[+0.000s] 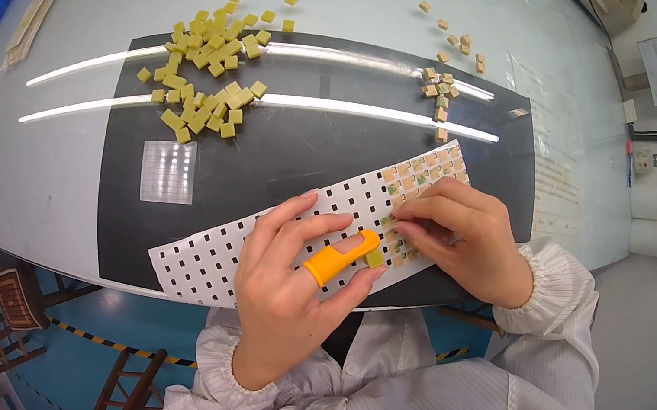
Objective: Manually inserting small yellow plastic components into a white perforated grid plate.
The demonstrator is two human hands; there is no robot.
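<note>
A white sheet (212, 269) with rows of small black squares lies in front of me. Tan and green square pieces (420, 175) cover its right part in rows. My left hand (279, 297) rests over the sheet's middle, with a slotted orange finger sleeve (330, 263) on one finger. Between that finger and the thumb it pinches a small yellow-green block (374, 259). My right hand (466, 238) is closed at the edge of the covered rows, its thumb and fingertips together on the sheet. Whatever they may hold is hidden.
Beyond the sheet, a heap of yellow-green blocks (208, 46) spreads over the black mat (306, 130) and grey table. Loose tan blocks (441, 110) lie at the far right. A clear gridded square (167, 173) sits on the mat. Wooden stools (123, 408) stand at lower left.
</note>
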